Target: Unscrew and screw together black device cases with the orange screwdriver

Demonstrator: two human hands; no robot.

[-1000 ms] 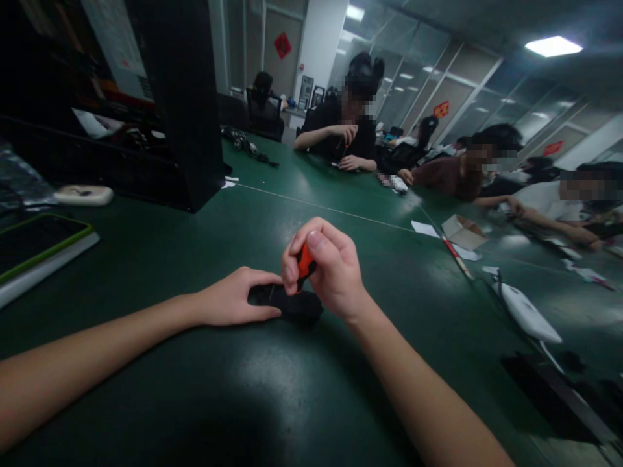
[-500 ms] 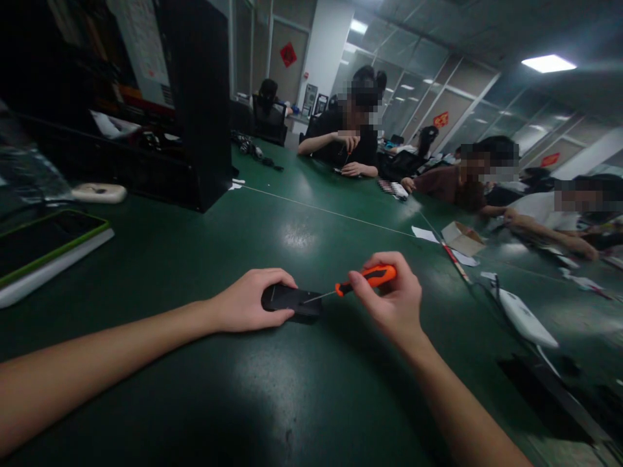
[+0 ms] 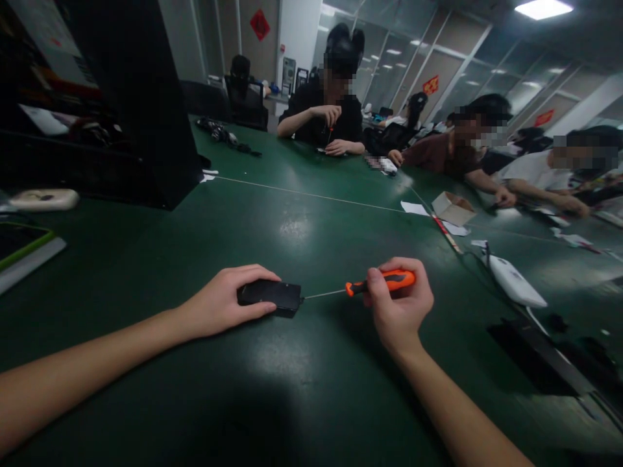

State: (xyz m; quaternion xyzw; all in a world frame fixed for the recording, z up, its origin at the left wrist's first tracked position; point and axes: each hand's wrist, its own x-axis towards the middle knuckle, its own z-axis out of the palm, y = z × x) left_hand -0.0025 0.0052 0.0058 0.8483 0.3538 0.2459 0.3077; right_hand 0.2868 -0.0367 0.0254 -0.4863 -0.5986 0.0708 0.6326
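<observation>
From the head camera, one screwdriver [image 3: 363,287] lies nearly level, its long axis running left to right: the orange and black handle sits inside the curled fingers of the right hand [image 3: 402,308], and the thin metal shaft reaches leftward from those fingers to the near end of one small black device [image 3: 269,296]. The tip meets the device's right edge; whether it enters a screw or a seam is too small to tell. The left hand [image 3: 221,305] lies flat over the device's left part, thumb along its near side and fingers closed down on its top, pinning it to the green table [image 3: 302,376]. The device's left end is hidden under those fingers.

Beyond the right hand's knuckles lie one white handheld unit [image 3: 511,284] and one small cardboard box [image 3: 452,207]. Four other people sit along the far edge, blurred; one holds a small tool. A black tower [image 3: 141,97] stands far beyond the left fingers, cut off at the top.
</observation>
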